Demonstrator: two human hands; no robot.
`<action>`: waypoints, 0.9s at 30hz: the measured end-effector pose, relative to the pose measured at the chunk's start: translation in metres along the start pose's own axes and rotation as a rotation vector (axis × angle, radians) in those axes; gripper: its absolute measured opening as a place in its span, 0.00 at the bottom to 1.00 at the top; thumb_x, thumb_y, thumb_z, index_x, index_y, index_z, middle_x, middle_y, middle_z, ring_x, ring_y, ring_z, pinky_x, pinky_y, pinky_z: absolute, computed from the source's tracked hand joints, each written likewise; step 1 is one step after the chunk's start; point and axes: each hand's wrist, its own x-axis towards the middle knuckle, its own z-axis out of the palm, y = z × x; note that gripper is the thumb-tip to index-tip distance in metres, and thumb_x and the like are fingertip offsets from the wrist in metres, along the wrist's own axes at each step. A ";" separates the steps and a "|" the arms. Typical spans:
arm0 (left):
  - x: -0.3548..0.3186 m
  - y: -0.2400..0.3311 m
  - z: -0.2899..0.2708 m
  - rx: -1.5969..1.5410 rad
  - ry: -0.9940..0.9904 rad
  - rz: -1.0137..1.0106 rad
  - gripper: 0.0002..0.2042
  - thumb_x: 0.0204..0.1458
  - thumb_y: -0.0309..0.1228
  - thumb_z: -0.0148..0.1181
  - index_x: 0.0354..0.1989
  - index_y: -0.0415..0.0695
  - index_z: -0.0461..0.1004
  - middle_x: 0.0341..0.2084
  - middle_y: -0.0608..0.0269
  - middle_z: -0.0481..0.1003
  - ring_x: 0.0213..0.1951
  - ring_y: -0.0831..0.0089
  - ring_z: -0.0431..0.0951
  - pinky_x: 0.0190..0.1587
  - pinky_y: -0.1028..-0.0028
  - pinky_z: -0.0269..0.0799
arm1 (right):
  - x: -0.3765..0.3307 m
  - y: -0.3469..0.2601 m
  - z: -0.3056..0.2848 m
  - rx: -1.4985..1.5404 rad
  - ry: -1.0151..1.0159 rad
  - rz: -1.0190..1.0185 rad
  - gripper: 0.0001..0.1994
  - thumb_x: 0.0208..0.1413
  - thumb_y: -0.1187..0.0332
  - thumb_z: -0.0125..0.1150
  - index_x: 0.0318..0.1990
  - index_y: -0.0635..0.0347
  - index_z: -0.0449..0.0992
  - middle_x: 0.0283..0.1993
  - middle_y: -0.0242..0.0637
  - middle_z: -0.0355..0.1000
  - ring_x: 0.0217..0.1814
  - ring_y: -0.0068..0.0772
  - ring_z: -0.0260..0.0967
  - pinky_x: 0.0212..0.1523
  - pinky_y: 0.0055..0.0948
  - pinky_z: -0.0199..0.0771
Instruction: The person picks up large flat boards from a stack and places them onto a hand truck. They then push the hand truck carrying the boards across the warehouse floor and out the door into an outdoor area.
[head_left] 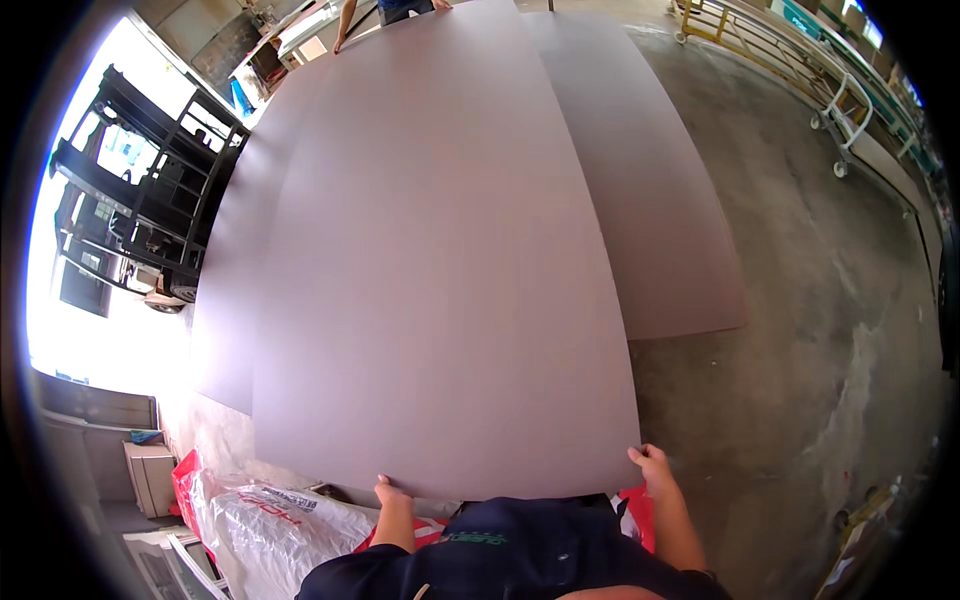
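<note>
A large, flat pinkish-grey sheet (430,260) stretches away from my body. My left hand (393,491) grips its near edge left of my torso, thumb on top and fingers hidden underneath. At the near right corner, my right hand (653,468) is closed on the same sheet, its thumb over the upper face. Another person's hand (338,46) touches the far edge, and that person's other hand (441,5) is further right along it. Below the held sheet, a second sheet (665,220) of the same colour sticks out on the right.
A black forklift (170,190) stands at the left by a bright opening. Crumpled clear plastic wrap (265,525) with red parts lies at the near left, beside a pale box (150,478). Along the far right are a yellow-framed wheeled cart (745,45) and concrete floor (800,300).
</note>
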 end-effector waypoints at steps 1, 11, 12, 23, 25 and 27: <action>-0.010 -0.006 0.009 -0.029 -0.036 -0.025 0.20 0.51 0.46 0.51 0.49 0.51 0.66 0.53 0.69 0.63 0.53 0.66 0.63 0.55 0.61 0.56 | 0.005 0.001 -0.011 0.057 -0.013 0.028 0.09 0.47 0.69 0.61 0.32 0.63 0.71 0.30 0.32 0.70 0.32 0.24 0.65 0.37 0.24 0.65; -0.112 -0.012 0.053 -0.109 0.003 -0.170 0.18 0.51 0.44 0.53 0.46 0.49 0.67 0.48 0.64 0.65 0.49 0.63 0.65 0.51 0.63 0.62 | -0.017 0.020 -0.012 0.990 -0.161 -0.070 0.21 0.55 0.57 0.46 0.52 0.59 0.62 0.54 0.36 0.62 0.57 0.38 0.56 0.58 0.41 0.55; -0.112 -0.013 0.052 -0.129 -0.028 -0.162 0.17 0.51 0.44 0.52 0.46 0.48 0.67 0.48 0.64 0.65 0.49 0.63 0.65 0.52 0.62 0.62 | -0.013 0.034 -0.004 1.056 -0.128 -0.097 0.21 0.57 0.54 0.42 0.53 0.57 0.62 0.55 0.36 0.59 0.58 0.38 0.54 0.58 0.42 0.55; -0.151 -0.038 0.098 -0.134 -0.340 -0.058 0.19 0.54 0.45 0.48 0.48 0.46 0.65 0.48 0.62 0.65 0.51 0.61 0.64 0.55 0.58 0.59 | 0.087 0.066 0.058 0.958 0.245 0.122 0.16 0.52 0.62 0.57 0.47 0.56 0.67 0.45 0.33 0.67 0.47 0.31 0.63 0.49 0.32 0.63; -0.147 -0.033 0.104 -0.117 -0.366 -0.086 0.19 0.54 0.46 0.48 0.49 0.46 0.65 0.48 0.62 0.65 0.51 0.61 0.64 0.55 0.58 0.59 | 0.094 0.056 0.069 0.911 0.290 0.187 0.17 0.50 0.66 0.59 0.47 0.57 0.67 0.45 0.34 0.67 0.46 0.34 0.64 0.47 0.35 0.65; -0.146 -0.030 0.117 -0.106 -0.365 -0.094 0.20 0.54 0.47 0.47 0.49 0.47 0.64 0.48 0.62 0.65 0.51 0.61 0.64 0.55 0.57 0.59 | 0.104 0.055 0.080 0.854 0.487 0.194 0.17 0.48 0.67 0.60 0.47 0.57 0.67 0.46 0.36 0.67 0.45 0.36 0.65 0.44 0.38 0.67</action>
